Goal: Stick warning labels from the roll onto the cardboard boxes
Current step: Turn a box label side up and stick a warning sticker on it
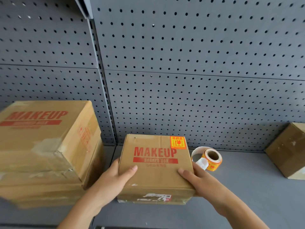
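At mid-shelf, the small cardboard box (155, 172) printed "MAKEUP" in red lies flat, top face towards me. One orange-and-red warning label (177, 142) is stuck on that face at its far right corner, above the end of the printed word.

Left hand (113, 180): grips the box's left edge, thumb laid on the top face, fingers wrapped down the side. Right hand (201, 180): holds the right edge the same way, thumb on top, fingers behind the side and mostly hidden.

Label roll (212, 160): lies on the grey shelf (239, 195) just to the right of the box, cardboard core facing up and towards me, a loop of pale backing strip (198, 150) curling off towards the box. I cannot tell whether the strip touches the box.

A large MAKEUP box (41, 146) sits to the left, close beside the left hand. Another cardboard box (287, 151) sits well apart at far right, partly out of view. Grey pegboard (198, 63) backs the shelf.
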### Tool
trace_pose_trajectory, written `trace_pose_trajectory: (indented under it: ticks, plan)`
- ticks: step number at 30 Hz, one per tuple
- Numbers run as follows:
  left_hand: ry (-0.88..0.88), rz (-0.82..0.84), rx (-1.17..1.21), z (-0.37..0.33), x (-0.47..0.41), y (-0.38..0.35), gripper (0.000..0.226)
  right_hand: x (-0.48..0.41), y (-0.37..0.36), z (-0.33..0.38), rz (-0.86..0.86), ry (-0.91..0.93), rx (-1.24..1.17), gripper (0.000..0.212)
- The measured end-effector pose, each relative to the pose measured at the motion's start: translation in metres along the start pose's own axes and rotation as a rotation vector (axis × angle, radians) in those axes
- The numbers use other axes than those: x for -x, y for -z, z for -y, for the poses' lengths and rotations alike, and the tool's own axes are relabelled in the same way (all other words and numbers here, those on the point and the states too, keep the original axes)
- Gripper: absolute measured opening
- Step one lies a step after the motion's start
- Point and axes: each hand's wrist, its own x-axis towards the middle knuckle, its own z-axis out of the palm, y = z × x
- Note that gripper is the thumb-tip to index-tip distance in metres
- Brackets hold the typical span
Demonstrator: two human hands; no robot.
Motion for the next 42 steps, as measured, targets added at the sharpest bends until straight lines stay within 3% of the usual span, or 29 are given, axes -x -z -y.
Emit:
trace_pose_trajectory:
  ticks: [5, 9, 16, 19, 27, 30, 33, 35, 37, 40, 42]
  plan:
    - [-0.197, -0.07, -0.003, 0.002, 0.008, -0.001, 0.056, 0.008, 0.007, 0.006, -0.009, 0.152, 0.015, 0.041]
    - [-0.338, -0.153, -0.048, 0.008, 0.003, -0.005, 0.081, 0.011, 0.011, 0.002, -0.03, 0.236, 0.08, 0.066]
    - [-0.419, -0.276, -0.082, 0.033, -0.017, -0.018, 0.104, 0.0, 0.007, -0.019, -0.139, 0.32, 0.296, 0.098]
    - [-0.423, -0.367, -0.108, 0.045, -0.022, -0.028, 0.106, -0.009, 0.002, -0.03, -0.199, 0.306, 0.385, 0.095]
    - [-0.465, -0.403, -0.041, 0.076, -0.033, -0.048, 0.098, -0.016, -0.005, -0.049, -0.173, 0.323, 0.43, 0.09]
    - [-0.499, -0.493, 0.055, 0.085, -0.025, -0.057, 0.092, -0.014, 0.009, -0.054, -0.073, 0.379, 0.266, 0.089]
    - [-0.526, -0.653, 0.081, 0.096, -0.008, -0.071, 0.08, -0.014, 0.026, -0.049, -0.182, 0.409, -0.064, 0.054]
    - [-0.567, -0.684, 0.08, 0.102, 0.005, -0.08, 0.072, -0.02, 0.037, -0.038, -0.233, 0.393, -0.207, 0.069]
    - [-0.604, -0.647, 0.07, 0.104, 0.015, -0.088, 0.07, -0.029, 0.043, -0.022, -0.224, 0.379, -0.221, 0.082]
    - [-0.593, -0.495, 0.078, 0.103, 0.026, -0.103, 0.075, -0.052, 0.043, -0.001, -0.197, 0.314, -0.262, 0.066]
    - [-0.557, -0.422, 0.095, 0.099, 0.03, -0.11, 0.077, -0.064, 0.041, 0.007, -0.16, 0.256, -0.258, 0.066]
